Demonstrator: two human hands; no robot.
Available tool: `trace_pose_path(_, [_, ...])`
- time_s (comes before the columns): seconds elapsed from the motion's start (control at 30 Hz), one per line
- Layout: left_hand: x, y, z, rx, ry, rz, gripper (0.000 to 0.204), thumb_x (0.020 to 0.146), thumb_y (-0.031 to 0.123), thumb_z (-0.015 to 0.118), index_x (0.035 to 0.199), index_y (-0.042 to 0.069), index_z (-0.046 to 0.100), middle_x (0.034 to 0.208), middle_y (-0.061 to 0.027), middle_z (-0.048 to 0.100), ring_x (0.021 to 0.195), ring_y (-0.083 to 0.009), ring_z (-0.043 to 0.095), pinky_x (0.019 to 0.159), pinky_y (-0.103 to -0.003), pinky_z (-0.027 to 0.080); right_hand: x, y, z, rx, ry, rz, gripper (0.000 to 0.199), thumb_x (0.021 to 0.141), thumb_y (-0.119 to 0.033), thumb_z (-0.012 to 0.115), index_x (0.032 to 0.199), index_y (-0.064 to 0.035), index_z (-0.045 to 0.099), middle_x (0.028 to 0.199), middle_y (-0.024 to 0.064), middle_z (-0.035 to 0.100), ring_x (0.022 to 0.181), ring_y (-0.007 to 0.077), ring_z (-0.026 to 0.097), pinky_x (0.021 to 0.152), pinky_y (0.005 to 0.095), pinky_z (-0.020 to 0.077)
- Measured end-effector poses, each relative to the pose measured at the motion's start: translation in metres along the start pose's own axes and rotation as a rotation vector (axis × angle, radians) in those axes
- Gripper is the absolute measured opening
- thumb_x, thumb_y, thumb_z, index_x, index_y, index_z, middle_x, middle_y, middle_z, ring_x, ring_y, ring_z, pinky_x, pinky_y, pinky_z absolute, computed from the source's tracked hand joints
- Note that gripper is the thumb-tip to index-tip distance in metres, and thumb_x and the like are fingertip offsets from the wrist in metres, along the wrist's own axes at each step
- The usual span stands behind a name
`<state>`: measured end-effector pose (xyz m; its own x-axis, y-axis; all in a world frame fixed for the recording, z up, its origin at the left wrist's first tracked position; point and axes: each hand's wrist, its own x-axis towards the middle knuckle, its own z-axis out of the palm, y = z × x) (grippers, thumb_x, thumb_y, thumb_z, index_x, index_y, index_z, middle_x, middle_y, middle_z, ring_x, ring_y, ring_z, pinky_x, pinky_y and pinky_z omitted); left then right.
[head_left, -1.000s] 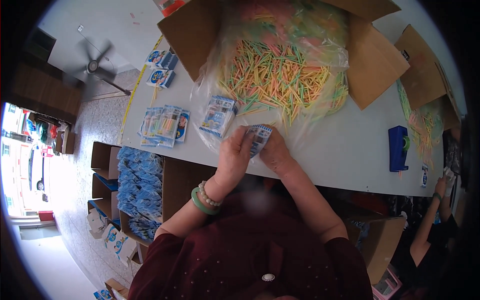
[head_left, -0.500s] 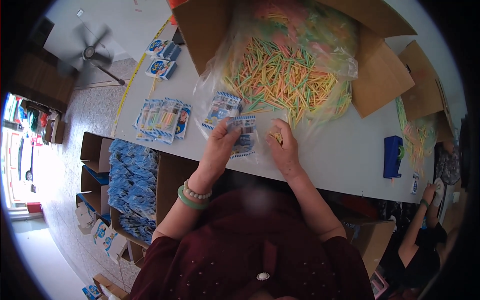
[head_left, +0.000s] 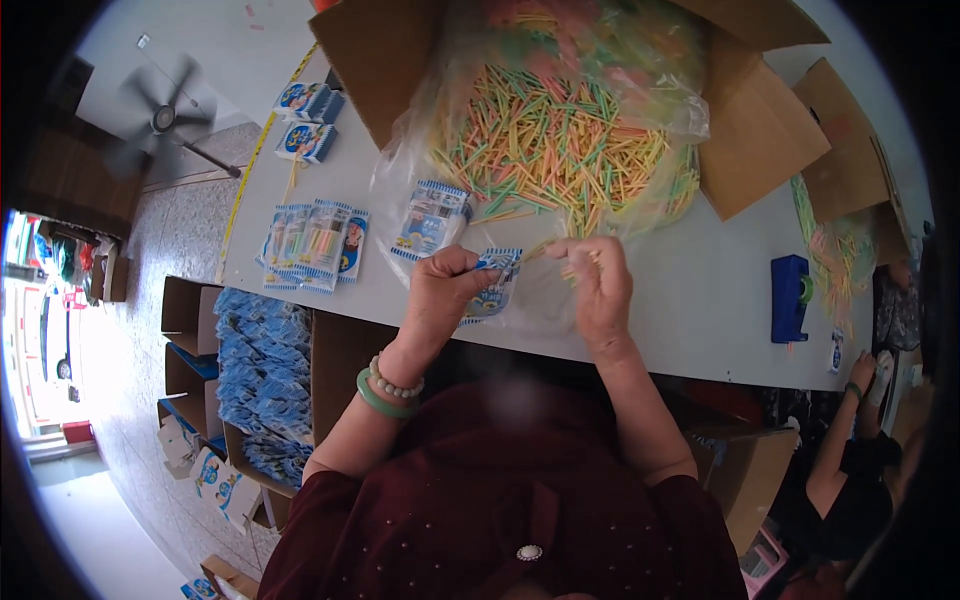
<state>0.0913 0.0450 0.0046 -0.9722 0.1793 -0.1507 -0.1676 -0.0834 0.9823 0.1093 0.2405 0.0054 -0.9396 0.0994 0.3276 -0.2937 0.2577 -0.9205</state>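
My left hand [head_left: 436, 300] pinches a small blue-and-clear plastic packet [head_left: 490, 298] by its upper part, above the near edge of the table. A hand's width to the right, my right hand [head_left: 604, 295] is closed around several thin pale-yellow sticks, whose ends show by the fingertips. One stick seems to reach toward the packet's top; whether it is inside, I cannot tell. Just beyond my left hand lies a stack of flat blue packets [head_left: 432, 218]. Farther off, a heap of thin yellow, green and pink sticks [head_left: 550, 150] fills a clear plastic bag.
Packets with coloured sticks [head_left: 318, 245] lie at left, with small blue boxes [head_left: 306, 142] behind them. A carton of blue packets [head_left: 262, 370] stands below the table's left edge. A blue tape dispenser [head_left: 790, 300] sits at right. Another person's arm [head_left: 840, 440] shows far right.
My right hand has lifted and moved right, its fingers now drawn together on the sticks. My left hand has lowered slightly, the packet tilting in its grip. The whole view has shifted a little.
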Motion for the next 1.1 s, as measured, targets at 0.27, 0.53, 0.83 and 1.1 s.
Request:
trace_pose_path(0.27, [-0.006,0.005,0.005,0.231,-0.012,0.027,0.023,0.081,0.007,0.071,0.066,0.009,0.055,0.059,0.0065,0.051,0.051,-0.001,0.04,0.045,-0.019,0.033,0.026,-0.031,0.01,0.383,-0.093,-0.143,0.016,0.101,-0.017,0.04,0.101,-0.0017,0.039,0.092,0.018,0.064,0.091,0.0271,0.063,0.09,0.0403,0.0475])
trace_pose_path(0.53, [-0.011,0.028,0.007,0.065,-0.085,-0.19,0.026,0.077,0.007,0.076,0.064,0.008,0.053,0.057,0.0035,0.054,0.048,-0.0028,0.048,0.042,-0.019,0.038,0.036,-0.035,0.038,0.288,-0.133,-0.387,0.013,0.1,-0.018,0.041,0.101,-0.0055,0.039,0.092,0.0151,0.066,0.095,0.0288,0.064,0.102,0.0459,0.0331])
trace_pose_path(0.83, [-0.012,0.01,0.005,-0.133,-0.183,-0.119,0.01,0.085,0.01,0.068,0.083,0.001,0.065,0.071,-0.0011,0.063,0.059,-0.0058,0.055,0.052,-0.021,0.045,0.01,-0.029,0.034,0.299,-0.099,-0.151,0.014,0.099,-0.02,0.044,0.1,-0.0069,0.04,0.087,0.0122,0.067,0.095,0.0272,0.064,0.105,0.0449,0.0278])
trace_pose_path(1.1, [-0.016,0.007,0.004,-0.107,-0.241,-0.098,0.01,0.086,0.01,0.067,0.084,0.001,0.064,0.071,-0.0009,0.062,0.059,-0.0064,0.056,0.052,-0.021,0.046,0.006,-0.029,0.022,0.437,-0.074,0.012,0.018,0.098,-0.025,0.045,0.097,-0.0072,0.041,0.08,0.0096,0.065,0.092,0.027,0.065,0.105,0.0448,0.0291])
